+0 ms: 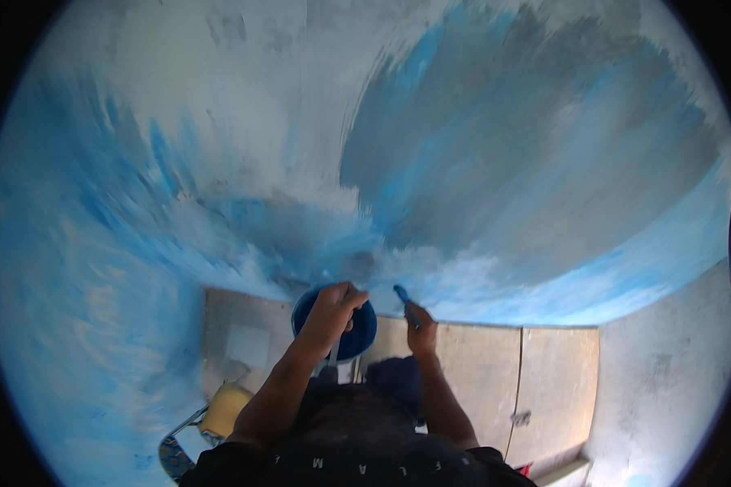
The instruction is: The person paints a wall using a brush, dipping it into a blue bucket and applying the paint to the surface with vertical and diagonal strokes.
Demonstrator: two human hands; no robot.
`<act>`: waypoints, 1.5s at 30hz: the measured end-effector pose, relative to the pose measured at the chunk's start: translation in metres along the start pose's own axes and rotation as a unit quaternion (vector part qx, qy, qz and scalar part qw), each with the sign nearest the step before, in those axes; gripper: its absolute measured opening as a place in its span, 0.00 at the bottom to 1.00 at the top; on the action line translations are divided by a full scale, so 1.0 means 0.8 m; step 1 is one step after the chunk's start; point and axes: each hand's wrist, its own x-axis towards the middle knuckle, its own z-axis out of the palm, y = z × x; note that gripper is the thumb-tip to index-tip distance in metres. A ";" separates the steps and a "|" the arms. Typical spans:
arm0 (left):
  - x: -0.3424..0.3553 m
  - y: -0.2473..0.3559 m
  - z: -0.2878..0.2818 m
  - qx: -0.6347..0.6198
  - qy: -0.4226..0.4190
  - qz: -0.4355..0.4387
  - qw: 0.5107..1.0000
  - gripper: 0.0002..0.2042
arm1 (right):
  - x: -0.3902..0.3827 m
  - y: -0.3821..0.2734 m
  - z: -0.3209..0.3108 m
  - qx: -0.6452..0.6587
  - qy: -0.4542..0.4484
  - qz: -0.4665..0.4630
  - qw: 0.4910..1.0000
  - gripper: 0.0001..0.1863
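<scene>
A round blue bucket, dark blue inside, is below and around my left hand. That hand is closed in a fist over the bucket's mouth and appears to grip its handle, a pale strip of which runs down from the fist. To the right of the bucket, my right hand is closed round a paintbrush. The brush's blue-coated tip points up and left, toward the wall. This wall carries streaked patches of blue, grey-blue and bare whitish grey.
Pale wooden panels with a metal latch lie below the wall at right. A pale board is at left, above a yellow rounded object and a patterned chair-like piece. Another blue-painted wall is on the left.
</scene>
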 end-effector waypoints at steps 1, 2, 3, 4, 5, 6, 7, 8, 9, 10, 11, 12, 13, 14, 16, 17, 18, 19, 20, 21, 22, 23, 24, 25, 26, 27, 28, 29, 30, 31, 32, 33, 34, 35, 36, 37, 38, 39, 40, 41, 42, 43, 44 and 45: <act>-0.001 -0.004 -0.010 -0.010 0.002 0.003 1.000 0.13 | -0.005 -0.029 0.001 0.022 0.012 0.030 0.999 0.11; -0.003 -0.006 -0.019 -0.020 0.003 0.013 1.000 0.13 | -0.002 -0.069 -0.004 0.043 0.027 0.055 0.997 0.11; -0.001 -0.006 -0.021 -0.018 -0.004 0.003 1.000 0.13 | -0.003 -0.097 -0.018 0.053 0.048 0.078 0.994 0.10; 0.005 -0.010 -0.026 -0.029 -0.009 0.008 1.000 0.13 | -0.004 -0.119 -0.031 0.060 0.072 0.100 0.991 0.10; 0.010 -0.015 -0.030 -0.043 -0.015 0.011 0.999 0.12 | -0.009 -0.128 -0.042 0.075 0.093 0.116 0.986 0.10; 0.015 -0.013 -0.029 -0.057 -0.021 0.019 0.998 0.12 | -0.013 -0.134 -0.050 0.126 0.118 0.136 0.976 0.10; 0.015 -0.008 -0.029 -0.081 -0.022 0.005 0.996 0.14 | -0.019 -0.142 -0.060 0.174 0.131 0.155 0.964 0.10; 0.010 -0.001 -0.029 -0.100 -0.017 0.015 0.995 0.15 | -0.013 -0.163 -0.073 0.227 0.141 0.165 0.949 0.10; 0.008 0.006 -0.031 -0.117 -0.016 0.027 0.993 0.16 | -0.011 -0.178 -0.084 0.245 0.150 0.172 0.942 0.10; 0.007 0.012 -0.032 -0.134 -0.013 0.040 0.990 0.17 | -0.009 -0.193 -0.095 0.263 0.161 0.168 0.936 0.10; 0.004 0.017 -0.032 -0.141 -0.018 0.058 0.988 0.19 | -0.006 -0.208 -0.104 0.284 0.169 0.164 0.929 0.10; 0.001 0.026 -0.033 -0.098 -0.030 0.078 0.992 0.18 | -0.005 -0.217 -0.111 0.305 0.174 0.162 0.922 0.11; -0.002 0.041 -0.034 -0.056 -0.040 0.098 0.993 0.17 | -0.002 -0.220 -0.114 0.311 0.180 0.140 0.923 0.12; -0.005 0.055 -0.035 -0.015 -0.050 0.116 0.992 0.17 | 0.001 -0.232 -0.120 0.310 0.175 0.124 0.926 0.12; -0.002 0.077 -0.042 0.048 -0.126 0.161 0.978 0.16 | 0.007 -0.250 -0.127 0.336 0.176 0.095 0.920 0.13; -0.001 0.085 -0.044 0.070 -0.161 0.188 0.966 0.16 | 0.008 -0.262 -0.131 0.346 0.173 0.080 0.919 0.13; 0.000 0.089 -0.040 0.072 -0.175 0.217 0.958 0.15 | 0.008 -0.271 -0.131 0.360 0.169 0.061 0.916 0.13; 0.000 0.092 -0.032 0.075 -0.187 0.246 0.948 0.15 | 0.010 -0.279 -0.134 0.374 0.163 0.042 0.912 0.14; -0.003 0.096 -0.026 0.087 -0.197 0.273 0.937 0.15 | 0.012 -0.287 -0.135 0.363 0.151 0.027 0.919 0.14; -0.005 0.096 -0.022 0.069 -0.215 0.287 0.931 0.14 | 0.015 -0.294 -0.136 0.352 0.139 0.011 0.925 0.14; -0.005 0.093 -0.021 0.040 -0.213 0.297 0.930 0.14 | 0.019 -0.303 -0.138 0.341 0.128 -0.004 0.931 0.14; -0.004 0.087 -0.022 0.015 -0.215 0.304 0.928 0.14 | 0.023 -0.311 -0.137 0.308 0.122 -0.035 0.943 0.13; -0.004 0.082 -0.023 -0.011 -0.216 0.311 0.926 0.14 | 0.028 -0.322 -0.134 0.285 0.118 -0.044 0.950 0.13; -0.005 0.080 -0.025 -0.034 -0.209 0.294 0.932 0.14 | 0.035 -0.335 -0.131 0.263 0.115 -0.053 0.956 0.12; -0.006 0.076 -0.026 -0.056 -0.203 0.274 0.939 0.14 | 0.039 -0.345 -0.127 0.240 0.113 -0.059 0.962 0.11; -0.006 0.073 -0.029 -0.080 -0.195 0.254 0.944 0.14 | 0.041 -0.351 -0.122 0.253 0.098 -0.047 0.961 0.08; -0.004 0.069 -0.033 -0.082 -0.191 0.242 0.948 0.14 | 0.043 -0.354 -0.113 0.259 0.081 -0.033 0.962 0.08; -0.002 0.065 -0.037 -0.091 -0.185 0.234 0.950 0.14 | 0.048 -0.356 -0.103 0.260 0.057 -0.023 0.964 0.08; 0.000 0.061 -0.041 -0.099 -0.178 0.226 0.953 0.14 | 0.051 -0.357 -0.094 0.261 0.034 -0.013 0.965 0.08; -0.001 0.054 -0.045 -0.095 -0.175 0.214 0.956 0.14 | 0.049 -0.356 -0.085 0.266 0.011 0.026 0.964 0.09; -0.003 0.047 -0.049 -0.091 -0.173 0.200 0.960 0.14 | 0.045 -0.352 -0.078 0.251 -0.008 0.041 0.967 0.08; -0.005 0.043 -0.053 -0.088 -0.171 0.186 0.964 0.15 | 0.041 -0.349 -0.069 0.248 -0.011 0.045 0.968 0.08; -0.009 0.042 -0.058 -0.078 -0.163 0.186 0.966 0.15 | 0.040 -0.346 -0.061 0.245 -0.014 0.049 0.968 0.08; -0.014 0.037 -0.066 -0.066 -0.154 0.179 0.970 0.15 | 0.037 -0.340 -0.054 0.252 -0.034 0.070 0.965 0.08; -0.019 0.033 -0.073 -0.053 -0.145 0.171 0.973 0.16 | 0.035 -0.335 -0.049 0.258 -0.054 0.091 0.960 0.08; -0.026 0.033 -0.082 -0.044 -0.134 0.169 0.975 0.16 | 0.032 -0.331 -0.043 0.263 -0.074 0.112 0.955 0.09; -0.034 0.036 -0.089 -0.036 -0.124 0.167 0.978 0.16 | 0.031 -0.327 -0.037 0.255 -0.093 0.117 0.955 0.09; -0.040 0.037 -0.095 -0.028 -0.113 0.164 0.980 0.17 | 0.031 -0.324 -0.031 0.246 -0.112 0.121 0.955 0.09; -0.045 0.035 -0.100 -0.021 -0.101 0.174 0.979 0.17 | 0.032 -0.323 -0.025 0.238 -0.132 0.125 0.954 0.10; -0.049 0.035 -0.104 -0.012 -0.089 0.185 0.979 0.18 | 0.034 -0.323 -0.017 0.233 -0.144 0.119 0.954 0.10; -0.053 0.034 -0.109 -0.003 -0.076 0.196 0.978 0.18 | 0.036 -0.325 -0.008 0.228 -0.155 0.113 0.955 0.11; -0.056 0.032 -0.112 -0.004 -0.064 0.200 0.978 0.19 | 0.038 -0.327 0.002 0.223 -0.167 0.106 0.954 0.11; -0.059 0.032 -0.115 -0.002 -0.052 0.204 0.978 0.19 | 0.039 -0.328 0.013 0.206 -0.185 0.084 0.957 0.12; -0.063 0.031 -0.118 0.000 -0.042 0.208 0.977 0.19 | 0.041 -0.327 0.025 0.188 -0.203 0.061 0.959 0.12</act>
